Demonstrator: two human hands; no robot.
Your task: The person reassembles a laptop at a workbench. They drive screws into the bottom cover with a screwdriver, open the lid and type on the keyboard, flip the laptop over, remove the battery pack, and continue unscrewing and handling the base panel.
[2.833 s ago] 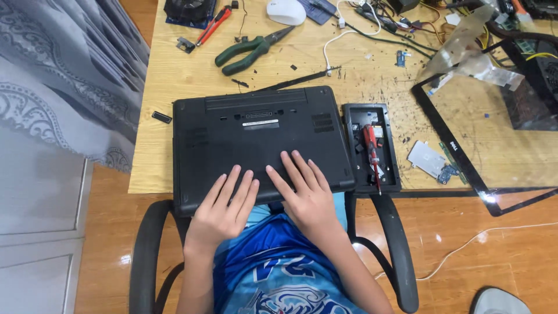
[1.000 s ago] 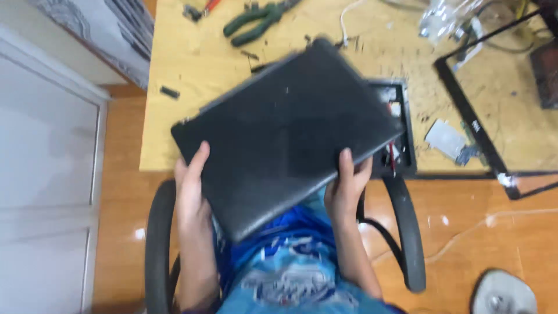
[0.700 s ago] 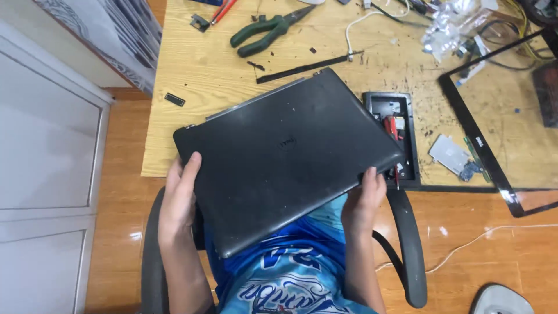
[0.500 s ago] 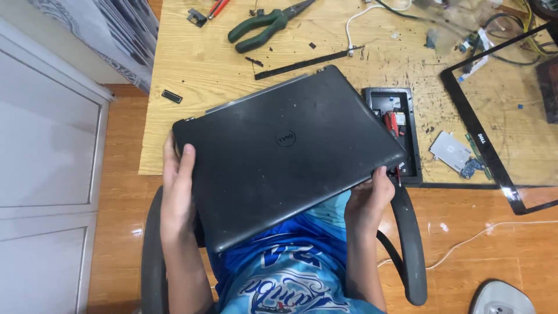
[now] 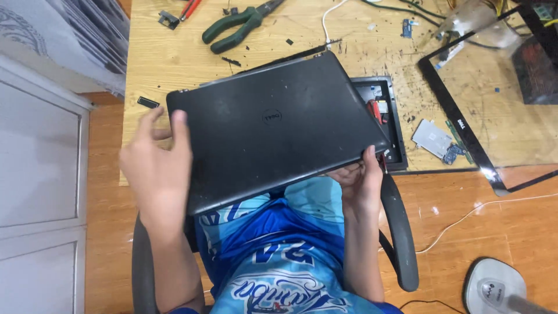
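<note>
A closed black laptop [image 5: 273,128] is lifted off the wooden table [image 5: 168,64], lid side up and tilted, over my lap. My left hand [image 5: 157,168] grips its left edge, fingers spread up the side near the back corner. My right hand [image 5: 360,177] holds it from below at the near right corner, thumb on the edge. The laptop hides part of a black tray [image 5: 386,116] on the table behind it.
The black tray holds a red-handled tool. Green pliers [image 5: 238,26] lie at the back of the table. A black screen bezel [image 5: 465,116] and a small circuit board [image 5: 436,139] lie at the right. Chair armrests [image 5: 398,232] flank me. A white cabinet [image 5: 40,168] stands left.
The laptop lay on the table under both palms; I lifted it, turned it lid side up and swung it. My left hand has slid up its left edge.
</note>
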